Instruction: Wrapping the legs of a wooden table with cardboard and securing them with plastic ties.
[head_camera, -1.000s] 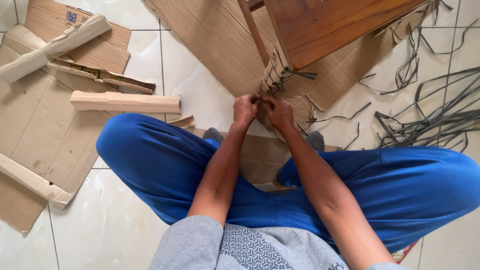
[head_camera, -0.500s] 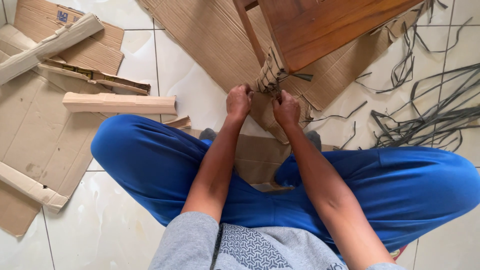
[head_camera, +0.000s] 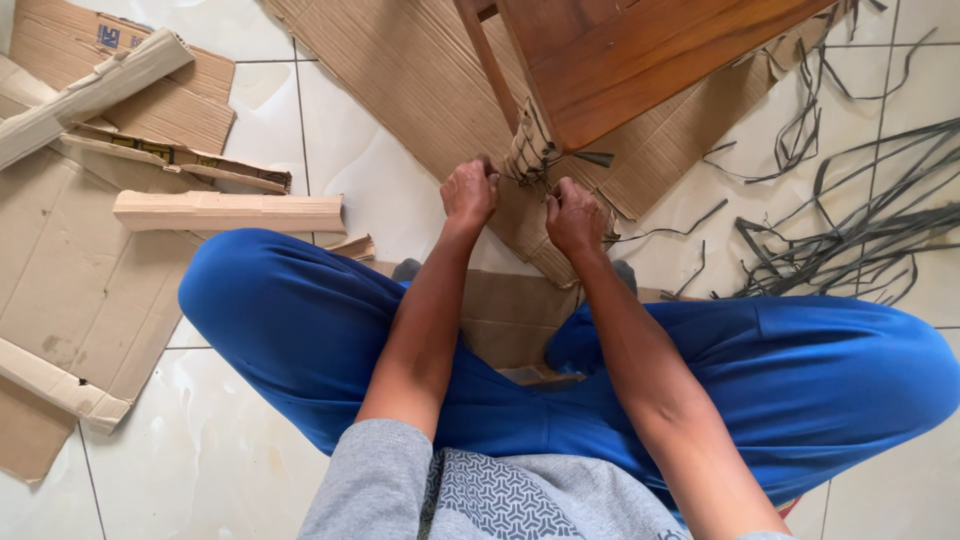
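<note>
Brown cardboard offcuts are lying on the white tiles at our left.
We are curling our left hand (head_camera: 470, 192) closed at the cardboard-wrapped wooden table leg (head_camera: 527, 150), bound with dark plastic straps; our right hand (head_camera: 574, 216) is fisted just beside it, pinching a strap end at the wrapping. Loose grey plastic straps (head_camera: 850, 240) are sprawling on the floor at right.

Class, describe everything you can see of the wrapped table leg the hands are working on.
The table leg hangs below the corner of the brown wooden table. It is covered in tan corrugated cardboard bound by dark straps, with a loose strap end sticking out to the right. It stands over a cardboard sheet on the tiled floor. The left hand and right hand grip it from either side.
</note>
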